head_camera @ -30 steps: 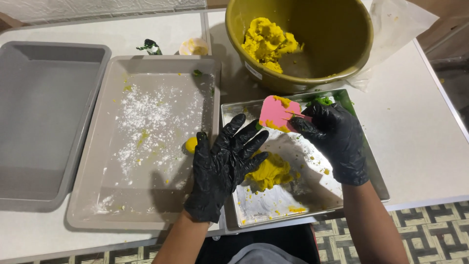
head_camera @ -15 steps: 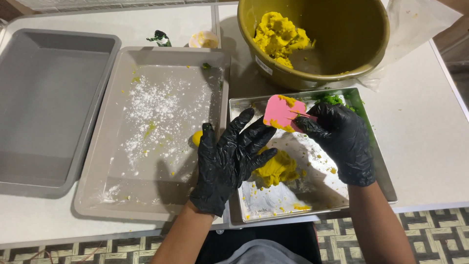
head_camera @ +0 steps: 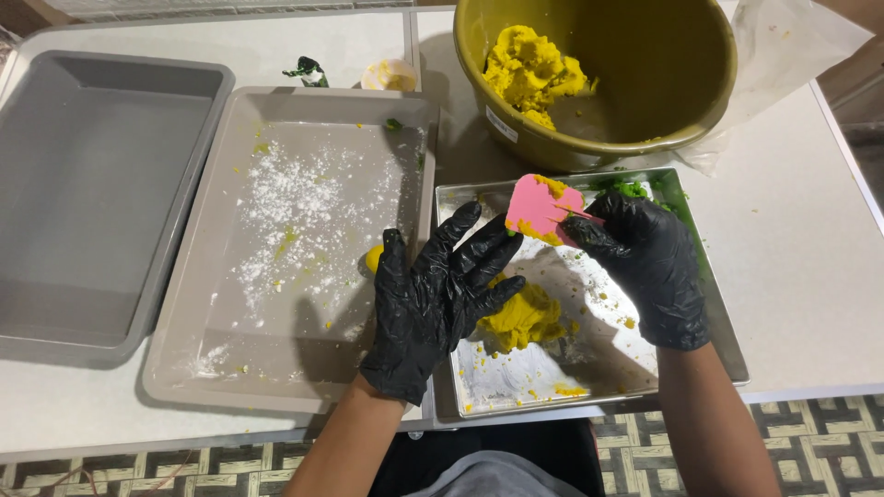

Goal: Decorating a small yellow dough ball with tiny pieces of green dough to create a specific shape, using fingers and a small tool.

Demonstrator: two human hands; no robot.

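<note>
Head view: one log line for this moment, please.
left hand open above dough | right hand holds pink scraper | steel tray under both | floured tray left | bowl behind

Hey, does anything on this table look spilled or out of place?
White powder is scattered unevenly across the beige tray, with yellow crumbs in it. Dough bits also dot the metal tray, and a small green scrap lies loose on the table.
</note>
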